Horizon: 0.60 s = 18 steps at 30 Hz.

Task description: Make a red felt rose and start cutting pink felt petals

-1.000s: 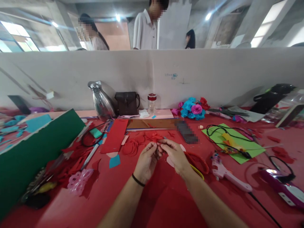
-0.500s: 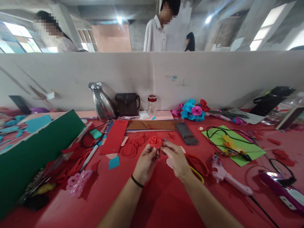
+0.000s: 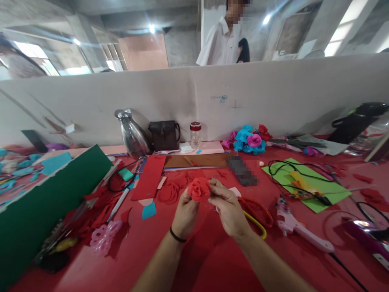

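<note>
A red paper flower (image 3: 198, 190) with curled petals faces up toward me, held above the red tabletop. Around its lower left side, the fingers of my left hand (image 3: 186, 215) are closed on it. My right hand (image 3: 227, 207) pinches at the flower's right edge; a small greyish tip shows near those fingertips, too blurred to name. Several loose red oval petals (image 3: 169, 192) lie just left of the flower. Beside my right wrist rest scissors with red and yellow handles (image 3: 258, 215).
A pink glue gun (image 3: 300, 233) lies at right, near a green sheet (image 3: 316, 198) with a black cable. A phone (image 3: 241, 170), a lidded glass jar (image 3: 195, 136), a metal jug (image 3: 133, 134) and a paper bouquet (image 3: 249, 140) are farther back. A green board (image 3: 60, 207) stands at left.
The red flower has tipped so its open face turns more toward me, and more of it shows. Both hands keep hold of it. The head view has tilted slightly; the person behind the partition has shifted right.
</note>
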Tool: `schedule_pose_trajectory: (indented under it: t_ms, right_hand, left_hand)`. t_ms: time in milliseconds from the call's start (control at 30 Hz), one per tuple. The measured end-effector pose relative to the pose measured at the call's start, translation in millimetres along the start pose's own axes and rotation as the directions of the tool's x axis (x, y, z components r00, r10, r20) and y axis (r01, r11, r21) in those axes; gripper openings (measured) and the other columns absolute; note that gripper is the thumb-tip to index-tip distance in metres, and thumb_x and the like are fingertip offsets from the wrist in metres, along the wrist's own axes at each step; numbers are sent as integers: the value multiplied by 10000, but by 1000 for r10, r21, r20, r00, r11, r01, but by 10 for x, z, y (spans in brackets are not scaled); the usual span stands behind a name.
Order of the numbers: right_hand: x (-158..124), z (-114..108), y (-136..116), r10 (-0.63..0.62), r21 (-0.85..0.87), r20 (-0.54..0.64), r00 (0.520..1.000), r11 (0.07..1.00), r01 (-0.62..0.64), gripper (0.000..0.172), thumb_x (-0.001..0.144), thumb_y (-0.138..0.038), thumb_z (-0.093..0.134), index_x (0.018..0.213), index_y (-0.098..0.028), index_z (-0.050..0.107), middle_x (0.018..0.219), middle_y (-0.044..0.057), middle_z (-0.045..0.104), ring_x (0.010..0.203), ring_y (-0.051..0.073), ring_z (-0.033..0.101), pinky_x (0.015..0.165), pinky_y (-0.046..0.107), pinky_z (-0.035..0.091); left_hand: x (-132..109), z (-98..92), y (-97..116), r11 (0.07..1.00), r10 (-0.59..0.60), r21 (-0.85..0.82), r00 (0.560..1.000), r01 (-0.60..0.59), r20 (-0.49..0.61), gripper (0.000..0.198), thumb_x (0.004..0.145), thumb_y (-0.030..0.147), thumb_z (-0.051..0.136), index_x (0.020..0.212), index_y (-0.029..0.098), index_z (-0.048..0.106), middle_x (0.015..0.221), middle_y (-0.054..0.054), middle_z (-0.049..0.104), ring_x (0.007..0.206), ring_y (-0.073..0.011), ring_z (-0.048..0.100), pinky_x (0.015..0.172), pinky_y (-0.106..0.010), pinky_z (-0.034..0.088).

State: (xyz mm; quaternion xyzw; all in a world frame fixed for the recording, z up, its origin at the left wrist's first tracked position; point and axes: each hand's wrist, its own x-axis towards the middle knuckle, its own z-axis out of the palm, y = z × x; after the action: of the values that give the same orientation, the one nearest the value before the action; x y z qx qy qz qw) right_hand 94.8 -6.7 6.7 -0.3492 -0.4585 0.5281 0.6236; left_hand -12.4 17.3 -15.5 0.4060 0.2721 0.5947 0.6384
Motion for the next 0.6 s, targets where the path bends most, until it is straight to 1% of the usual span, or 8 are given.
schedule_pose_trajectory:
  t_ms: [133,233,333,367,433,500,567,600]
  right_hand:
    - [28,2,22,83,129,-34,996,989,-78,235,617,-132,606,762,-247,750,829,2,612,832,156,521,728,247,404]
    - [52,14,37,105,99,-76,992,990,-98,256,602,-148,608,800,-231,747,788,-3,618,755,138,520,674,234,411]
    - [2,-10,-8,116,-38,-200,973,991,-126,328,640,-193,590,941,-219,719,767,-2,623,673,125,521,639,238,431]
    - [-46,-46,-46,88,-109,-237,967,987,-117,333,664,-214,586,976,-215,704,782,5,628,672,128,531,636,243,442]
    - [-194,-191,-160,-31,-294,-265,964,954,-50,304,720,-261,582,1004,-212,680,859,31,644,732,151,572,664,262,471]
    - [-391,-454,-302,-194,-529,-254,948,848,32,270,766,-321,571,995,-210,663,954,68,658,850,197,607,746,307,491]
    - [-598,-829,-425,-365,-781,-262,893,624,26,239,783,-363,540,932,-212,652,943,88,664,857,228,612,779,354,487]
    - [-693,-1046,-464,-439,-871,-284,852,489,-39,256,787,-378,509,936,-214,637,946,99,661,869,247,609,797,385,481]
  left_hand:
    - [-4,14,3,1000,-3,-22,1000,3,-10,264,601,291,791,835,208,702,890,-25,698,911,-183,602,855,-303,438]
    - [0,29,6,998,-33,-54,999,31,-40,267,596,267,788,833,197,688,807,-5,675,790,-144,594,776,-270,442]
    - [18,22,-16,991,-92,-110,992,83,-83,232,599,273,793,731,171,631,661,25,609,630,-90,534,657,-225,425]
    - [25,15,-29,987,-110,-127,989,97,-98,247,599,280,798,690,165,599,631,31,587,598,-77,513,625,-211,415]
    - [38,-2,-52,981,-133,-158,983,112,-129,296,591,289,808,664,162,551,622,37,566,567,-60,490,576,-188,397]
    - [42,-13,-64,975,-159,-182,975,130,-154,321,585,295,815,698,164,544,639,40,563,541,-47,474,538,-173,382]
    - [37,-17,-59,968,-196,-189,967,165,-163,336,588,311,813,734,161,550,640,40,563,520,-40,468,519,-166,377]
    - [31,-15,-52,966,-213,-183,963,183,-165,341,591,323,810,741,157,553,633,39,564,514,-38,469,517,-164,377]
